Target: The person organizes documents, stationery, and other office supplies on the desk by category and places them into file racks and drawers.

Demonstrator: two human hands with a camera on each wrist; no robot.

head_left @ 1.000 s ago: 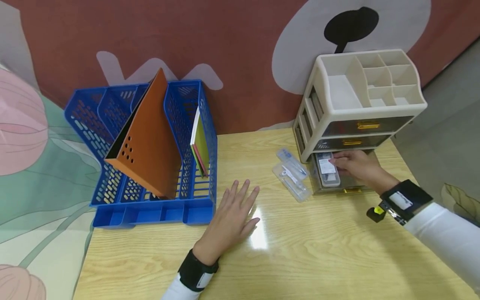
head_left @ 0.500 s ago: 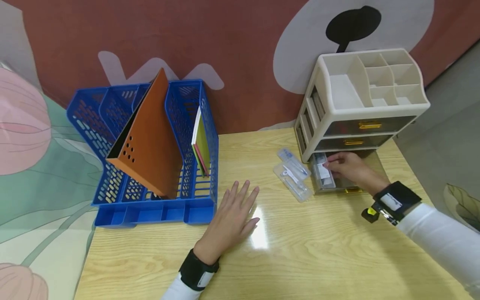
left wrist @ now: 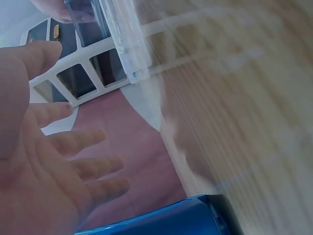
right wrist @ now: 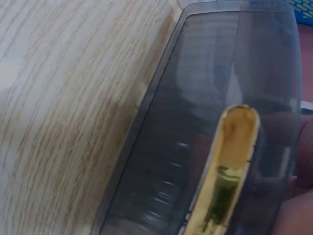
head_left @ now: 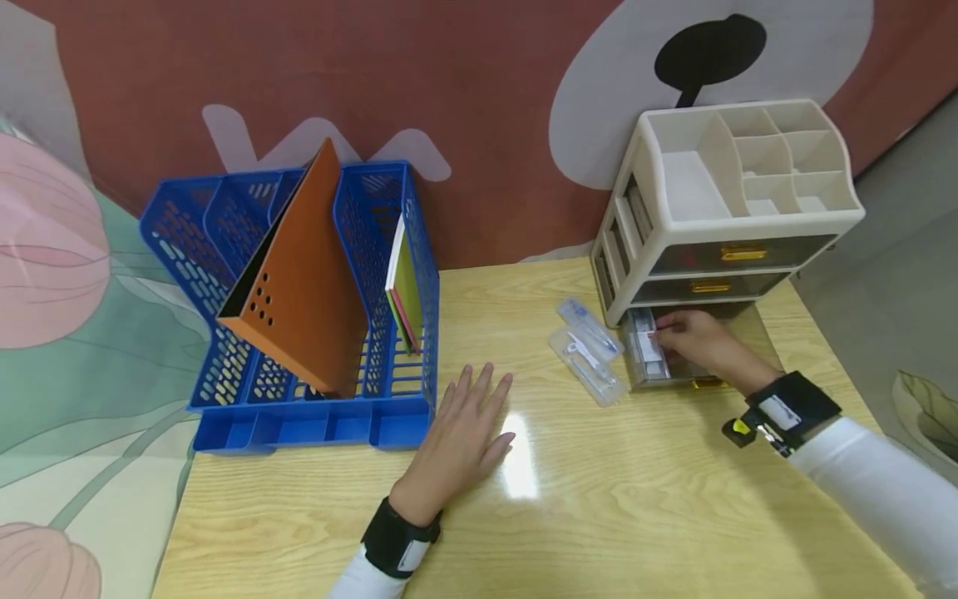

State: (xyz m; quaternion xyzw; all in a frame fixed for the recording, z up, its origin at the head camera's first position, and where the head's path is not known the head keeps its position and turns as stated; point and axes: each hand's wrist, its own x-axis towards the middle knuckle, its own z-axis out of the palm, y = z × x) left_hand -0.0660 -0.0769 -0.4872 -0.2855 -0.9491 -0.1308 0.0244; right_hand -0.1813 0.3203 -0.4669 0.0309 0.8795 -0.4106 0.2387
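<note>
Head view: right grip (head_left: 692, 341) pinches box (head_left: 648, 348).

Light wood-grain table (head_left: 599, 516) catching a ceiling-light glare, rust-red wall (head_left: 464, 75) behind carrying pale painted shapes and a black blob, green-and-pink mural (head_left: 67, 316) running down the left, grey floor (head_left: 898, 249) showing at right.
</note>
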